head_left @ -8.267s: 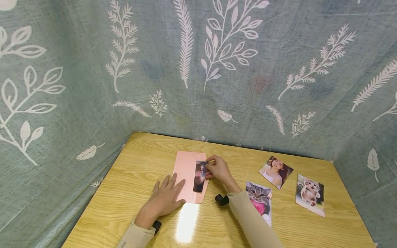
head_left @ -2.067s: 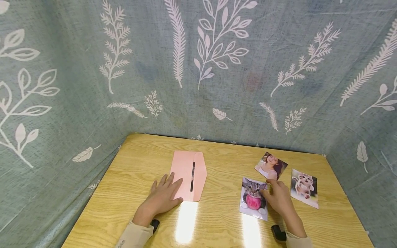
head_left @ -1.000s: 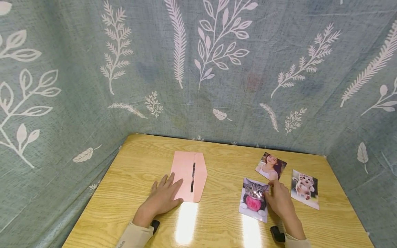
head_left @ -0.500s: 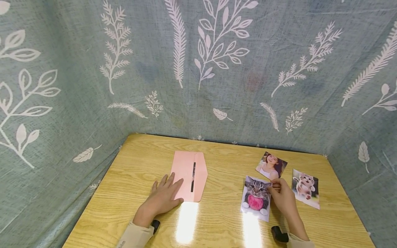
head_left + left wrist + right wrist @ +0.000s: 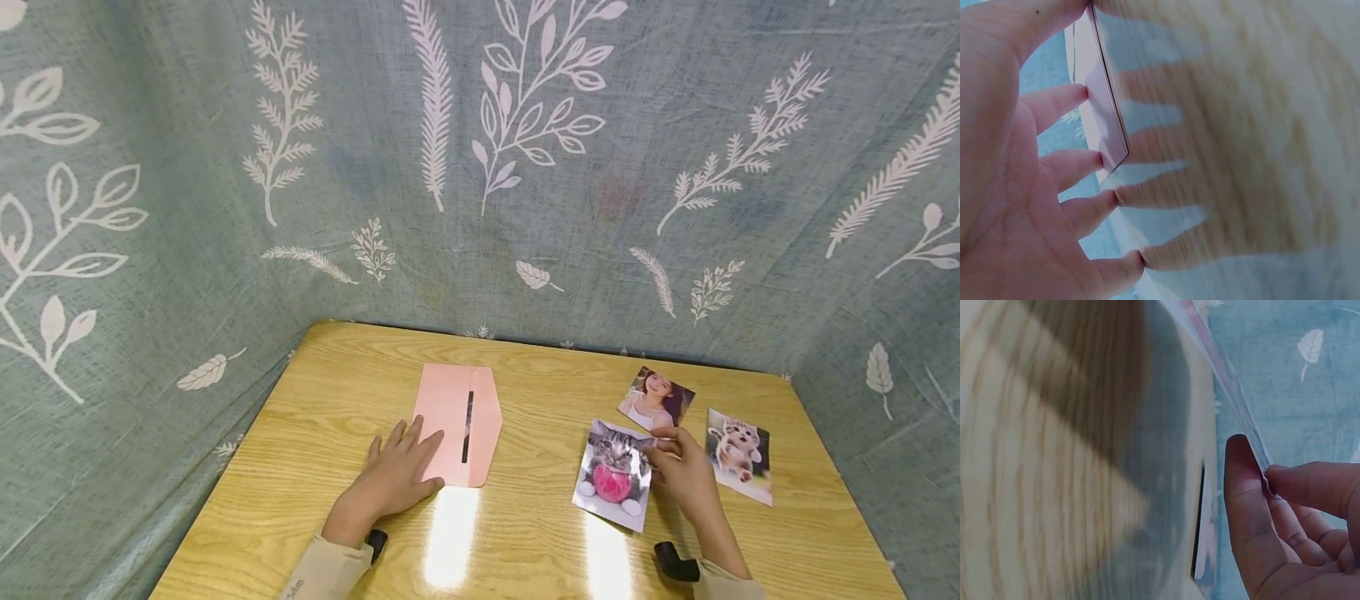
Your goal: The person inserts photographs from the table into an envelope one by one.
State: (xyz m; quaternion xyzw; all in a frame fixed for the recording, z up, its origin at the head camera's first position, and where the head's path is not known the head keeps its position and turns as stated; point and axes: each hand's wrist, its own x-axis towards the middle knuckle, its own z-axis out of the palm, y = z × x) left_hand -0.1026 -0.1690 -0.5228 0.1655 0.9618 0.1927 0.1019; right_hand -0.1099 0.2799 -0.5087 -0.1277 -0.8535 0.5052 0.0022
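A pink envelope (image 5: 442, 396) lies on the table with its pointed flap spread to the right. A thin dark strip of a photo (image 5: 467, 427) shows at its opening. My left hand (image 5: 390, 483) rests with spread, straight fingers on the envelope's left edge; in the left wrist view, fingertips of the left hand (image 5: 1016, 181) touch the envelope (image 5: 1107, 122) and the tabletop. My right hand (image 5: 688, 479) pinches a photo of a tabby cat with a pink ball (image 5: 613, 483) by its upper right edge. In the right wrist view that photo (image 5: 1225, 378) is raised off the table, between thumb and finger.
A photo of a person in a white top (image 5: 651, 404) lies just behind the held photo. Right of the right hand lies a kitten photo (image 5: 738, 454). The wooden table (image 5: 360, 358) is backed by a leaf-patterned curtain (image 5: 480, 208).
My right hand slid a photo into the envelope earlier, then moved right to the tabby photo. It now lifts that photo off the table, tilted. My left hand has stayed put.
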